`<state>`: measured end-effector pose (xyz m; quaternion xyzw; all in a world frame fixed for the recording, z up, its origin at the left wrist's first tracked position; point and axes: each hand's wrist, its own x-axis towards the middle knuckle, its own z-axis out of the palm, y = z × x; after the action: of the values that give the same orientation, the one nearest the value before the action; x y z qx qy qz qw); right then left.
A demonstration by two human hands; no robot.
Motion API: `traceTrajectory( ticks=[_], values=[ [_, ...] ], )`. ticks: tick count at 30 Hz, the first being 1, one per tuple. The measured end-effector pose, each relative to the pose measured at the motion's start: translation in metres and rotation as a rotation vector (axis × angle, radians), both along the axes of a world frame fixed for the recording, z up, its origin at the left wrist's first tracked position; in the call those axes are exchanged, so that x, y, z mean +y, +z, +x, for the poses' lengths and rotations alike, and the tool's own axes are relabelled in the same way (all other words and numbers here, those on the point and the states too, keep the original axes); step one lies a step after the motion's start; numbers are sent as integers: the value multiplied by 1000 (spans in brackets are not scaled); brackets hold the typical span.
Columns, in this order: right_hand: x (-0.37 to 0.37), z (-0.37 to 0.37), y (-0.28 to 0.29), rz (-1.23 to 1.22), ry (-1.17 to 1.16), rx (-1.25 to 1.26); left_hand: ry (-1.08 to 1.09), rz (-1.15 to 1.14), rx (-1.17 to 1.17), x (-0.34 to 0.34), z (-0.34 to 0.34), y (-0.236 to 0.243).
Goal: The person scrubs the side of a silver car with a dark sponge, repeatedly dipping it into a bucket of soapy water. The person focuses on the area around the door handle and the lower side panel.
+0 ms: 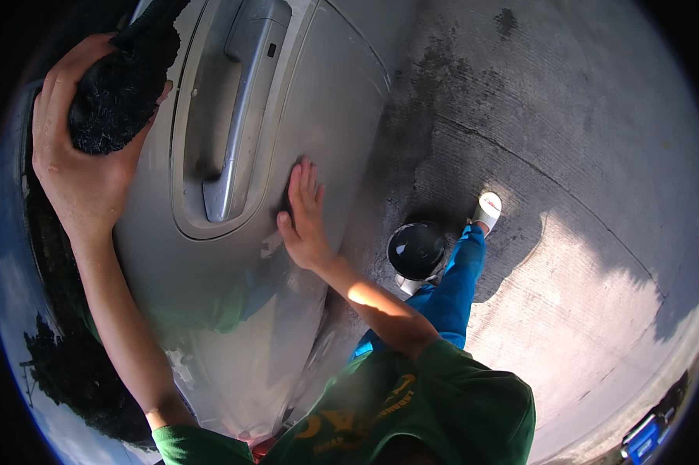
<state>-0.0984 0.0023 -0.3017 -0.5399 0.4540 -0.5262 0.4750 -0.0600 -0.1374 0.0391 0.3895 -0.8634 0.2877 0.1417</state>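
Observation:
My left hand (86, 170) grips a bunched black fuzzy cloth (121, 97) high on the silver car door (303, 101), near the window edge. Its fingers wrap round the far side of the cloth, and the thumb shows at the right. To the right of the cloth is the door handle (241, 132), set in an oval recess. My right hand (307, 221) lies flat against the door panel below the handle, fingers stretched out and holding nothing. A blurry reflection shows on the panel near it.
On the concrete floor (574, 139), a round black bucket (417, 250) stands beside my feet, one in a white slipper (487, 209). Dark wet patches mark the concrete close to the car. A blue object (642, 442) is at the lower right rim.

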Motion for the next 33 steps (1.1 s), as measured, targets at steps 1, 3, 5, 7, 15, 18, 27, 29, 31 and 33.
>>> traceTrajectory(
  ticks=[1, 3, 5, 7, 15, 18, 27, 29, 31, 33],
  values=[
    [-63, -33, 2, 29, -78, -44, 7, 16, 20, 2, 0, -2],
    [-161, -76, 3, 57, -210, -101, -25, -16, 18, -1, -1, 0],
    [-193, -97, -11, 99, -310, -99, -42, -9, 20, -6, -2, -11],
    [-155, -58, 2, 96, -323, 1, 12, -14, -20, -3, 9, -6],
    [-35, -1, 24, -57, -175, 1, -3, -9, 7, -1, 4, -2],
    [-201, -83, 41, -131, -323, -29, -8, -78, 6, -4, -1, -8],
    [24, 14, 27, -159, -40, 39, -154, -149, 164, 4, -31, -19],
    [-34, -26, 48, -215, -60, 167, -151, -143, 147, 7, -21, -18],
    [-153, -70, 44, -251, -200, 80, -171, -136, 148, -5, -16, -14],
    [-185, -98, 57, -198, -190, 57, -179, -116, 171, -9, -16, -16]
  ],
)
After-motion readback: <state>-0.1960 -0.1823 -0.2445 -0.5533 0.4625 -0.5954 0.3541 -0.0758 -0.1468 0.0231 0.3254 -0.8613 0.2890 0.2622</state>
